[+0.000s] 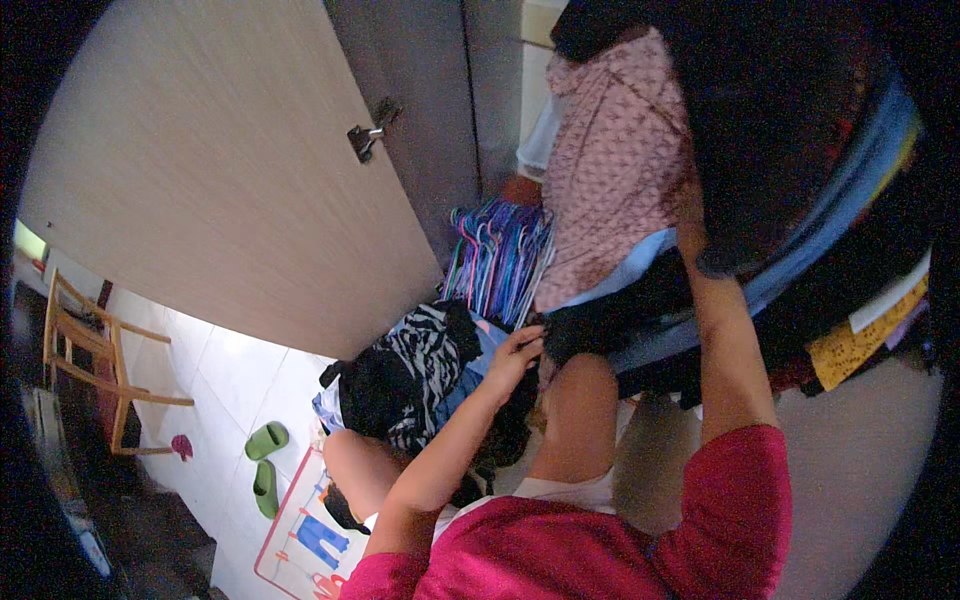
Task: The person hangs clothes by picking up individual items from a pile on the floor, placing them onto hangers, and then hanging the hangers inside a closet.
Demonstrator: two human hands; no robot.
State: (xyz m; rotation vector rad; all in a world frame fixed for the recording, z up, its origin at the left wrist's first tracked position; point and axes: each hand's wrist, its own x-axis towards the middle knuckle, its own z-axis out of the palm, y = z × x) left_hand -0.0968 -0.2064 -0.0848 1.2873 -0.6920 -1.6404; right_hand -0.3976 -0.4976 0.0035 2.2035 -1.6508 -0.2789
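My left hand [515,358] is closed, fingers pinched at the edge of a black garment [635,305] that hangs in front of me. Raised among the hanging clothes is my right hand [689,205], its fingers hidden between a pink patterned garment [615,150] and a large dark garment [770,130]. Light blue cloth [645,255] shows beneath the pink one. Just beyond my left hand stands a dense bunch of blue, purple and pink hangers [498,250]. A heap of black, striped and blue clothes [425,365] lies by my knees.
Blue clothes [830,200] and a yellow garment [868,335] hang at the right. A wooden door [230,150] with a metal handle [365,140] stands at the left. Green clogs [264,470], a wooden chair [110,360] and a picture-printed bag or board [300,535] are on the tiled floor.
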